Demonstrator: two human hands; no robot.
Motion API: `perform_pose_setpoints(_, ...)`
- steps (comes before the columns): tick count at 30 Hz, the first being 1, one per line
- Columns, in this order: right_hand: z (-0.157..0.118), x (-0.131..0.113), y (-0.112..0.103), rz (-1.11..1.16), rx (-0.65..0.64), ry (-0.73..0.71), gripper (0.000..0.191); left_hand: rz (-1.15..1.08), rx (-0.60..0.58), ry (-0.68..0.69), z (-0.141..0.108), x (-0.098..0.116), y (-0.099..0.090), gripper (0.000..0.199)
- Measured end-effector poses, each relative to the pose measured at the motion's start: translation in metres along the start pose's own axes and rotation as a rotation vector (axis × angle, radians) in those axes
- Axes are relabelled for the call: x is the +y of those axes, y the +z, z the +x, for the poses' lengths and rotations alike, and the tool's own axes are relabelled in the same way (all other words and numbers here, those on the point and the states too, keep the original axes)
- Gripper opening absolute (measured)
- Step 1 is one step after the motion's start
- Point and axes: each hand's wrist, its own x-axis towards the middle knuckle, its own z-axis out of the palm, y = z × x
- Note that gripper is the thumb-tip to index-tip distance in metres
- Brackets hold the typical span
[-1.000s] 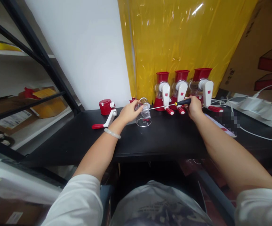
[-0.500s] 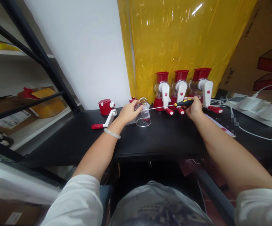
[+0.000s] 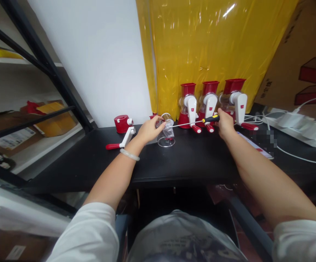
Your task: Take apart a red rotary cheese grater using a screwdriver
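Observation:
My left hand is closed on a clear plastic housing, which lies tilted with a clear round rim toward me. My right hand grips the black and yellow handle of a screwdriver. Its long shaft points left and the tip meets the housing; the exact spot is too small to make out. Left of my left hand are a red plastic part and a white crank with a red grip. A drum with a metal grating sits just behind the housing.
Three red and white rotary graters stand in a row at the back of the black table. A phone lies beside my right forearm. White cables and a power strip are at the right, a shelf rack at the left.
My right hand has shifted its hold on the screwdriver handle, its fingers rolled round and slightly raised. The left hand and the housing stay in place.

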Motion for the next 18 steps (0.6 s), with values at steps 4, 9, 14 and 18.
perform_pose_setpoints(4, -0.006, -0.005, 0.006, 0.090, -0.003, 0.050, 0.037, -0.003, 0.002, 0.005, 0.000, 0.001, 0.000, 0.039)
perform_pose_setpoints(9, -0.010, -0.014, 0.010, 0.206, -0.061, 0.132, 0.027, -0.003, 0.003, 0.008, -0.001, 0.002, -0.001, 0.036)
perform_pose_setpoints(14, -0.010, -0.015, 0.003, 0.181, -0.127, 0.122, 0.028, 0.007, 0.009, 0.004, -0.002, 0.003, -0.002, 0.035)
perform_pose_setpoints(18, -0.010, -0.015, 0.001, 0.160, -0.122, 0.091, 0.048, 0.012, 0.006, -0.002, -0.002, 0.005, -0.002, 0.035)
